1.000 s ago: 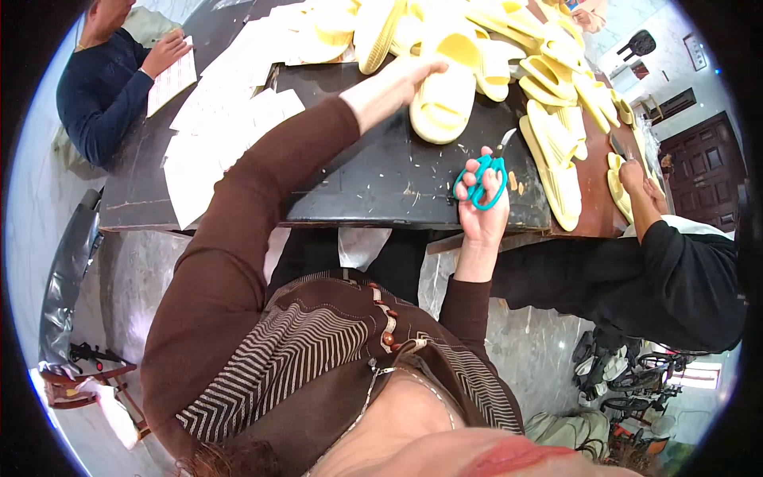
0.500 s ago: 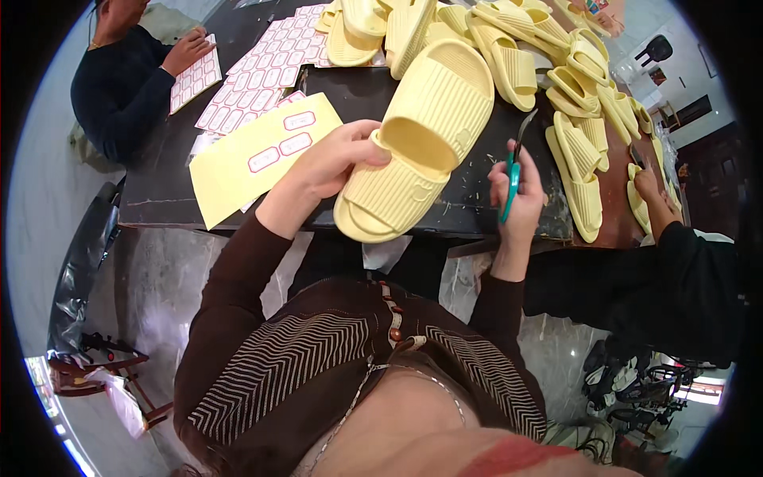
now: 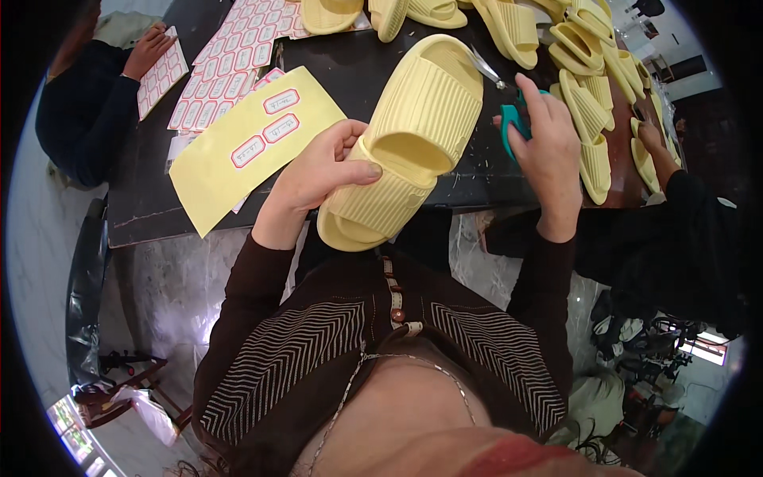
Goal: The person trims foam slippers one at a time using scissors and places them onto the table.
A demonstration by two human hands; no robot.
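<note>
My left hand grips a pair of pale yellow ribbed slippers, tilted above the table's near edge. The two slippers appear nested together; the thumb lies across the lower one and the other fingers are partly hidden behind it. To their right, my right hand is closed around green-handled scissors, with some fingers hidden from view. The metal blades reach up and left toward the upper right edge of the slippers; whether they touch it I cannot tell.
A yellow sheet with red-bordered labels and several label sheets lie at left on the black table. More yellow slippers lie along the back and right. People sit at both sides, one holding a label sheet.
My right hand has risen and turned, bringing the scissor blades from upright to slanting toward the slippers. The slippers have shifted slightly left. The whole view has moved a little.
</note>
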